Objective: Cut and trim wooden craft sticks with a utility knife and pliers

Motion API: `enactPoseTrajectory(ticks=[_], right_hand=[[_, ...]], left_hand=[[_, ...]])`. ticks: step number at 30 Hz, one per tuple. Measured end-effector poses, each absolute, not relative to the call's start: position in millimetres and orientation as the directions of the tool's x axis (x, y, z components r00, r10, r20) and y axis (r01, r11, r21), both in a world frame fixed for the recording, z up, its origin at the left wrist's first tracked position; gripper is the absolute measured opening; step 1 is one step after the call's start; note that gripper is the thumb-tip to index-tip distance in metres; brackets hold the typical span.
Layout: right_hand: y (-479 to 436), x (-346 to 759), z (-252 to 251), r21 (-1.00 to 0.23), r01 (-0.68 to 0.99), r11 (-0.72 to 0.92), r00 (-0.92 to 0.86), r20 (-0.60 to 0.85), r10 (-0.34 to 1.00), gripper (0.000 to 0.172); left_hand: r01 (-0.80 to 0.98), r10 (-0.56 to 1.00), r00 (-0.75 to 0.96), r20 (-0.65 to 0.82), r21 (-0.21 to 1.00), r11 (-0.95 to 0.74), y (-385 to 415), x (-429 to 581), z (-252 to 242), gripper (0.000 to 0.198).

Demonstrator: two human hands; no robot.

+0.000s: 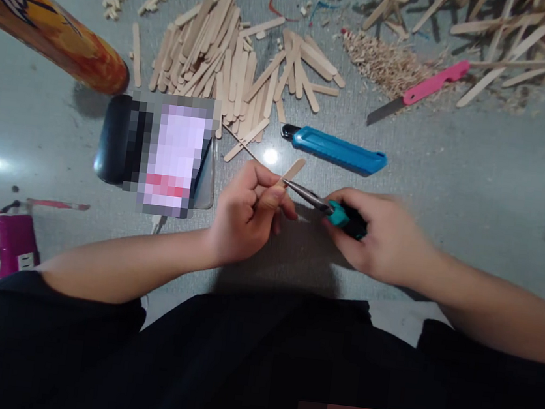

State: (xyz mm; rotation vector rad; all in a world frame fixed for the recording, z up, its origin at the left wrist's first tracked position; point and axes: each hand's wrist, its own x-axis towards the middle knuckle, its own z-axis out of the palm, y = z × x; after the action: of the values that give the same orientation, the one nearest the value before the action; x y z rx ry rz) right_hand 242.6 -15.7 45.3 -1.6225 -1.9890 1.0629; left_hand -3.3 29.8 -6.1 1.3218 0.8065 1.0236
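My left hand pinches a wooden craft stick, whose rounded end points up and to the right. The stick's lower part is hidden by my fingers. My right hand is wrapped round long-nose pliers with teal and black handles. Their narrow tip meets the stick beside my left thumb; whether the jaws grip it I cannot tell. A blue utility knife lies just above both hands. Behind my left hand a thin dark rod slants up toward a loose craft stick.
A pile of craft sticks covers the upper middle. A pink-handled saw lies by wood shavings. To the left are an orange can, a dark case, a phone with a cable, and a purple power outlet block.
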Motion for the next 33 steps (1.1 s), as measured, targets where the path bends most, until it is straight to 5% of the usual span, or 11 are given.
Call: enactPoseTrajectory(ticks=[4,12,20,33], right_hand=[[-20,238,49,-0.782,0.621,-0.041,-0.291,-0.279,0.915,0.009],[-3,263,23,-0.488,0.758,0.434,-0.414,0.154,0.897,0.025],[-1,258,34,-0.634,0.744,0.212,-0.316,-0.053,0.947,0.012],[-3,258,36,-0.683,0.712,0.163,-0.292,-0.077,0.953,0.013]], left_hand=[[-0.108,0.926,0.358,0.116,0.991,-0.082,28,-5,-7,0.031],[-0.281,0.836,0.542,-0.079,0.921,0.269,34,-6,6,0.044],[-0.263,0.828,0.532,-0.177,0.895,0.36,37,-4,5,0.053],[-0.242,0.884,0.464,-0.056,0.952,0.188,34,-2,0,0.045]])
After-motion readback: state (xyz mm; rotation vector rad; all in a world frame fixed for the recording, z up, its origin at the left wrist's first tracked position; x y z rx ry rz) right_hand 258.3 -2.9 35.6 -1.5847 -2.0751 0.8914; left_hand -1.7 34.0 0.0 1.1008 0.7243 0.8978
